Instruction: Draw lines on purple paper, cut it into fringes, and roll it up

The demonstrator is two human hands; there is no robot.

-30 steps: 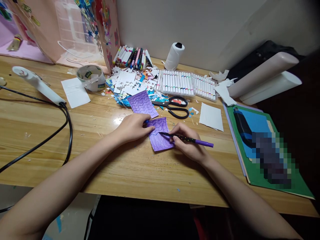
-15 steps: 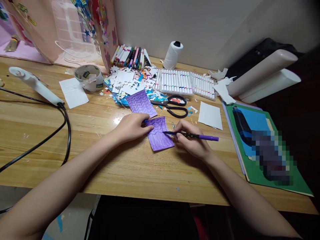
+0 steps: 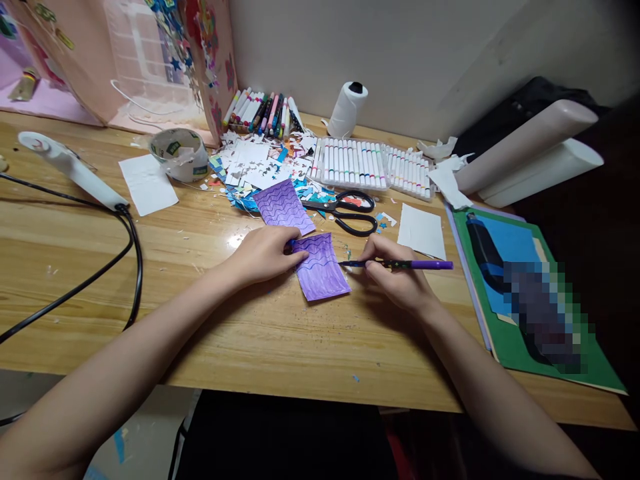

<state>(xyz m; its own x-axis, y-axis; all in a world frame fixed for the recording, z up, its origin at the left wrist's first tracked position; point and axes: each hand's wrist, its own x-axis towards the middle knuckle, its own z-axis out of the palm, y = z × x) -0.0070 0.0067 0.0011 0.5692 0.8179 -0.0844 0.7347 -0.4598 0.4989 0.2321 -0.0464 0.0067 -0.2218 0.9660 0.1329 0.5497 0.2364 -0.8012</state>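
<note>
My right hand (image 3: 397, 273) grips a dark marker pen (image 3: 400, 265) with a purple end. Its tip touches the right edge of a small purple-coloured paper (image 3: 327, 283), at the end of a wavy line. Several dark wavy lines cross the upper part of this paper. My left hand (image 3: 267, 255) is closed at the paper's left edge, thumb pressed on top; a bit of blue shows beside its fingers. Just behind lies a second purple paper (image 3: 284, 208), covered with wavy lines. Black-handled scissors (image 3: 350, 212) rest beyond my right hand.
Paper scraps (image 3: 255, 167) are heaped behind the purple papers, near boxed markers (image 3: 353, 163) and a thread cone (image 3: 349, 110). A tape roll (image 3: 179, 157) and a white glue gun (image 3: 75, 170) with black cable stand left. Blank paper (image 3: 421, 230) and a green board (image 3: 545, 333) lie right.
My right hand has moved right with the marker pen, and the wavy line under its tip now reaches the paper's right edge. My left hand stays in place.
</note>
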